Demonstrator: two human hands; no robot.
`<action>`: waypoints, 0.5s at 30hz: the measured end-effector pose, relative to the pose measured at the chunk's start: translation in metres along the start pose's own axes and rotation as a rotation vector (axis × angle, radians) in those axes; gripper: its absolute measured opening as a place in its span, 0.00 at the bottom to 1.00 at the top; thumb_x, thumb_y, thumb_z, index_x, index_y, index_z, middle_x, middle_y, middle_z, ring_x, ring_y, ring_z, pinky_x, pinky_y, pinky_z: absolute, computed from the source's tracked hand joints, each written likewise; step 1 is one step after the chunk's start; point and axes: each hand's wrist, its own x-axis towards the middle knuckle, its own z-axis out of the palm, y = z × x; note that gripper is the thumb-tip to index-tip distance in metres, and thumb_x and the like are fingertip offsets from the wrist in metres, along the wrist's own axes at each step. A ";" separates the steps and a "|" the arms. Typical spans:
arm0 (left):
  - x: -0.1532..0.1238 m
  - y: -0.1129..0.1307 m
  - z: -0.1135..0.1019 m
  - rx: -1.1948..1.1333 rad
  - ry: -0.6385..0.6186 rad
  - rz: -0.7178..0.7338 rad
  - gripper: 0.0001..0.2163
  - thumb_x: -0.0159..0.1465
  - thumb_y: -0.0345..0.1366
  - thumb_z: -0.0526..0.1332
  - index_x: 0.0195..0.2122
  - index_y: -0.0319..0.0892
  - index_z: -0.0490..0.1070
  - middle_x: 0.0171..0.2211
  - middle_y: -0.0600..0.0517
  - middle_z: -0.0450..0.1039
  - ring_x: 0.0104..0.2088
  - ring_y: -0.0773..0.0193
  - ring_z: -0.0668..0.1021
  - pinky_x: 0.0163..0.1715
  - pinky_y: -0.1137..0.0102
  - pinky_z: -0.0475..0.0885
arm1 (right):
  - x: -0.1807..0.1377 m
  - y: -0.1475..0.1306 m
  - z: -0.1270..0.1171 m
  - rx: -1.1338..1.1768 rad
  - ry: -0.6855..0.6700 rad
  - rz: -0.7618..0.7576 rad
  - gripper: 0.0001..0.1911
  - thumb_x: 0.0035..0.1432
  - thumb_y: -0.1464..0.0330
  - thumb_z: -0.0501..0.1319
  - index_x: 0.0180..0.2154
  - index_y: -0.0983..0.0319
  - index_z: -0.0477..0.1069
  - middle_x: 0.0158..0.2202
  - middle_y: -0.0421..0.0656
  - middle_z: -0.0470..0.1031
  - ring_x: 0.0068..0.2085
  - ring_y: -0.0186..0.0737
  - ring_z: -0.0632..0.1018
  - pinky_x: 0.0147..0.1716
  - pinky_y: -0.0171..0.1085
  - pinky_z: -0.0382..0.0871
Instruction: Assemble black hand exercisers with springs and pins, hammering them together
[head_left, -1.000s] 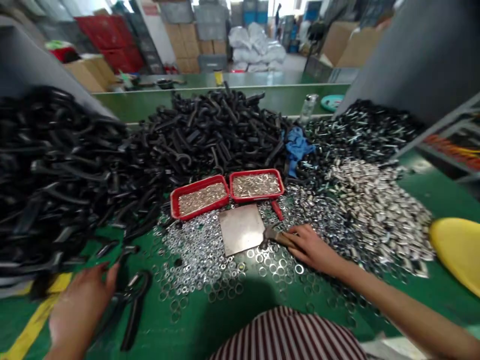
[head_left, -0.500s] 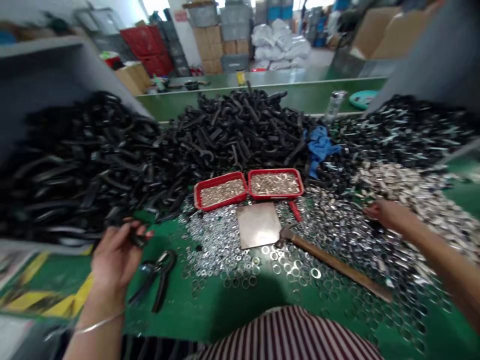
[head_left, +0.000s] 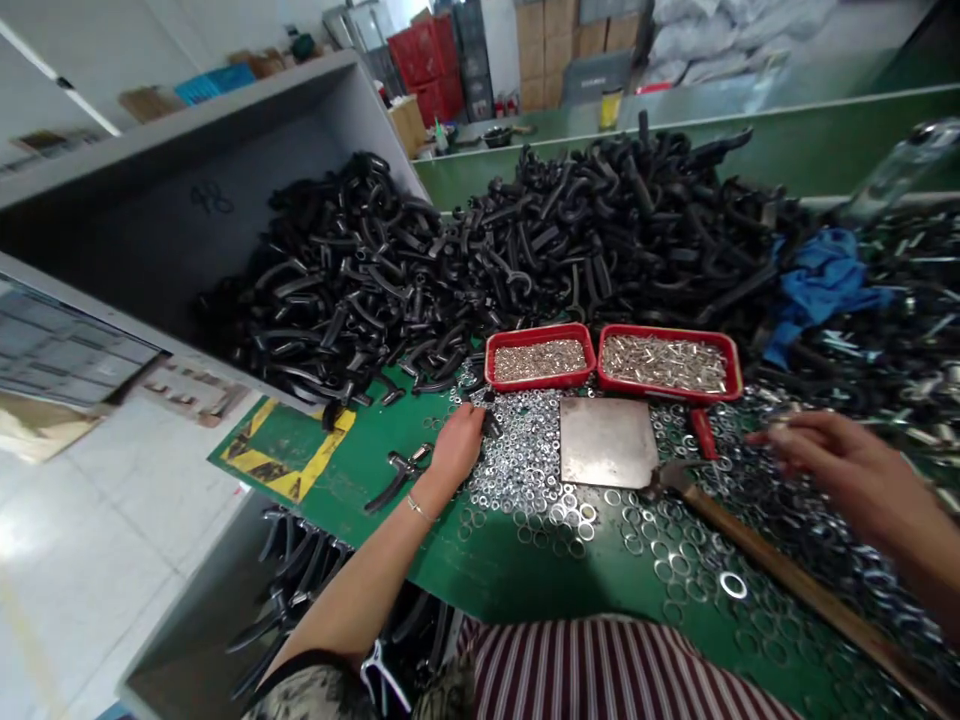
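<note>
My left hand [head_left: 456,442] rests at the edge of a spread of silver washers [head_left: 525,465], fingers curled round a small black part [head_left: 491,426]. A black handle piece [head_left: 397,480] lies on the green table just left of that hand. My right hand [head_left: 840,462] hovers over small metal parts at the right, its fingertips pinched together; what they hold is blurred. A hammer [head_left: 780,575] lies between the hands, its head beside a square metal plate [head_left: 607,441].
Two red trays [head_left: 487,372] [head_left: 739,378] of small metal pieces sit behind the plate. A big heap of black handles [head_left: 600,220] fills the back, with a blue cloth [head_left: 821,275] at right. A grey bin [head_left: 187,210] stands left; another bin of black parts [head_left: 300,590] sits below the table edge.
My left hand left the black heap and came right to the washers with a black part in it. The view swung left. My right hand stays over the metal parts.
</note>
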 end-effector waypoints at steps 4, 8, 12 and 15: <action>0.005 -0.002 0.001 -0.066 0.044 -0.017 0.10 0.61 0.24 0.56 0.41 0.40 0.72 0.44 0.42 0.73 0.47 0.52 0.77 0.50 0.60 0.72 | -0.024 -0.061 0.092 0.688 -0.302 0.264 0.16 0.58 0.56 0.68 0.42 0.57 0.69 0.39 0.46 0.80 0.25 0.33 0.69 0.25 0.36 0.63; -0.001 -0.005 -0.006 -0.456 0.163 -0.153 0.11 0.66 0.36 0.57 0.46 0.40 0.72 0.39 0.45 0.77 0.41 0.54 0.80 0.46 0.62 0.72 | -0.027 -0.070 0.123 0.974 -0.475 0.335 0.17 0.59 0.59 0.68 0.45 0.60 0.71 0.41 0.47 0.80 0.27 0.30 0.71 0.29 0.34 0.67; -0.007 0.024 -0.009 -1.076 0.089 -0.264 0.17 0.63 0.46 0.64 0.47 0.40 0.73 0.29 0.51 0.77 0.31 0.61 0.80 0.39 0.66 0.74 | -0.020 -0.065 0.124 1.033 -0.464 0.356 0.16 0.57 0.61 0.70 0.44 0.60 0.72 0.43 0.46 0.78 0.33 0.31 0.75 0.34 0.34 0.70; -0.004 0.066 0.000 -1.464 -0.039 -0.253 0.16 0.60 0.47 0.68 0.40 0.40 0.70 0.26 0.55 0.73 0.23 0.67 0.76 0.30 0.70 0.74 | -0.018 -0.062 0.126 1.079 -0.354 0.336 0.15 0.54 0.63 0.73 0.38 0.59 0.70 0.32 0.37 0.73 0.30 0.30 0.72 0.31 0.33 0.68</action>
